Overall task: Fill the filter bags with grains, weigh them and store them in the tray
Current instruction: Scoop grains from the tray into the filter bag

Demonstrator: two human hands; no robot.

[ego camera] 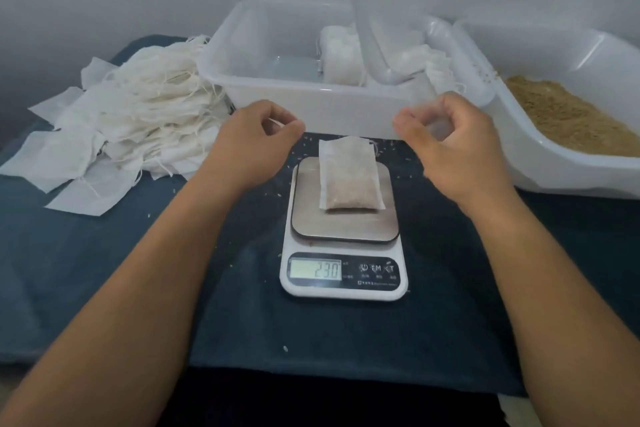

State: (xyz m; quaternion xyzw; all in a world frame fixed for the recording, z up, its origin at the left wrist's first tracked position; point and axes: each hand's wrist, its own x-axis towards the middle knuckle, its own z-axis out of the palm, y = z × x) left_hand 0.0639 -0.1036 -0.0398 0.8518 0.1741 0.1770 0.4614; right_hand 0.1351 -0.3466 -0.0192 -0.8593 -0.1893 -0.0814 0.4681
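A filled white filter bag (349, 177) lies flat on the steel platform of a white digital scale (343, 274), whose display reads 230. My left hand (249, 139) hovers just left of the bag's top and my right hand (453, 146) just right of it. Both have loosely curled fingers, and neither touches the bag or holds anything I can make out. Behind the scale stands the clear plastic storage tray (270, 94) with several filled bags (341, 55) inside. A white tub (540, 156) of brown grain (568, 114) sits at the right.
A heap of empty filter bags (138, 114) with loose strings lies at the left on the dark blue cloth (104, 270). A translucent ladle (375, 52) leans inside the storage tray. Stray grains are scattered around the scale.
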